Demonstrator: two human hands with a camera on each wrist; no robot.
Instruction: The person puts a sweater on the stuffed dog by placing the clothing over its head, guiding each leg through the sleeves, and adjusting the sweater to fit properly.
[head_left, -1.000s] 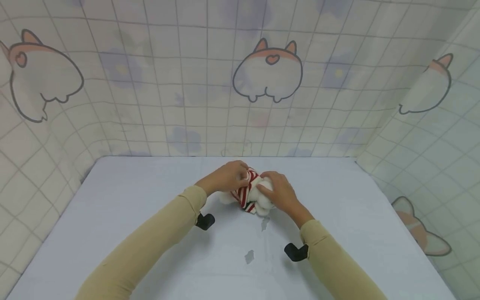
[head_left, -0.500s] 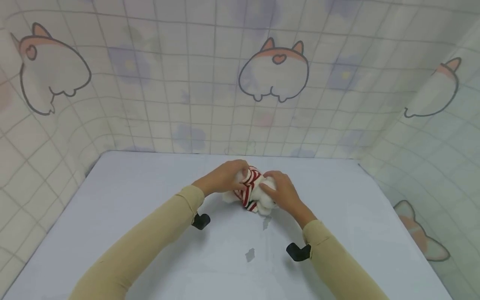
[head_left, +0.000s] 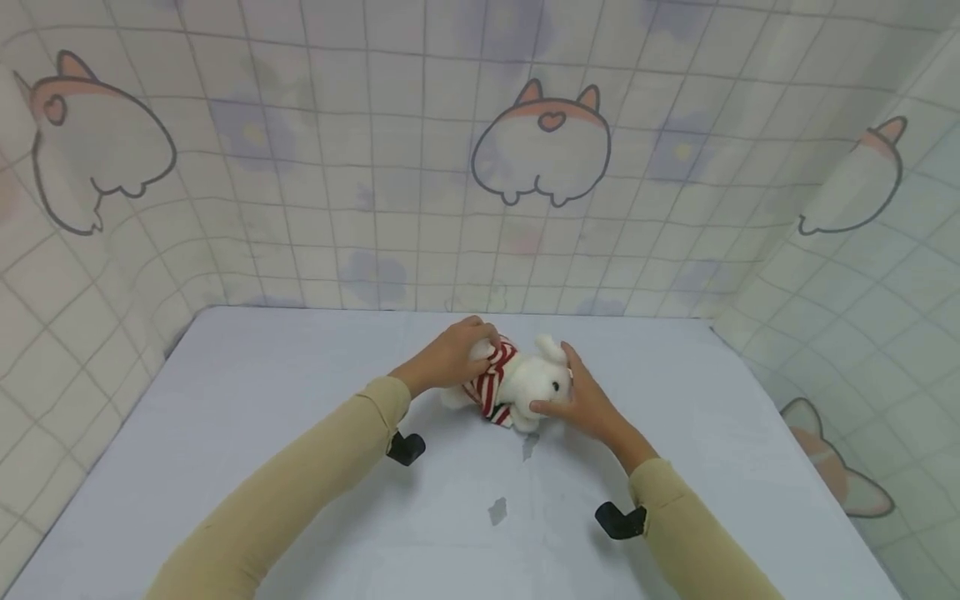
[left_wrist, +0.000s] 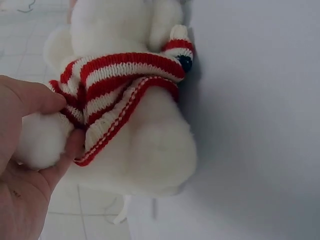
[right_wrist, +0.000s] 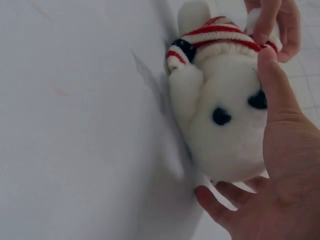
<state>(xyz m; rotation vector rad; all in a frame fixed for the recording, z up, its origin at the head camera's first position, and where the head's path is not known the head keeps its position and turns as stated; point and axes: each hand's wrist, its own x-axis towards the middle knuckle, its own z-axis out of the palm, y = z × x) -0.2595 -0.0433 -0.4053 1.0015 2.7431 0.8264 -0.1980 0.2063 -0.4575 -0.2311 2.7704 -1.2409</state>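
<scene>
A white plush toy (head_left: 528, 380) with dark eyes lies on its side on the white table (head_left: 337, 533). It wears a red-and-white striped knitted sweater (left_wrist: 115, 75). At its sleeve, my left hand (head_left: 450, 354) pinches the cuff between thumb and fingers, around a white paw (left_wrist: 42, 140). My right hand (head_left: 588, 404) holds the head (right_wrist: 225, 145), thumb along the face and fingers at the far end of it. One ear (head_left: 551, 347) sticks up beside that hand. Part of the face is hidden behind the thumb in the right wrist view.
A patterned curtain (head_left: 405, 167) with grid lines and cartoon animals surrounds the table at the back and sides. Two small grey patches (head_left: 497, 511) mark the tabletop in front of the toy. A black wrist mount (head_left: 621, 521) sits below each sleeve.
My right hand has moved right, from the side of the toy's head to its far end. The toy's eye and raised ear now show. My left hand keeps its hold at the sleeve.
</scene>
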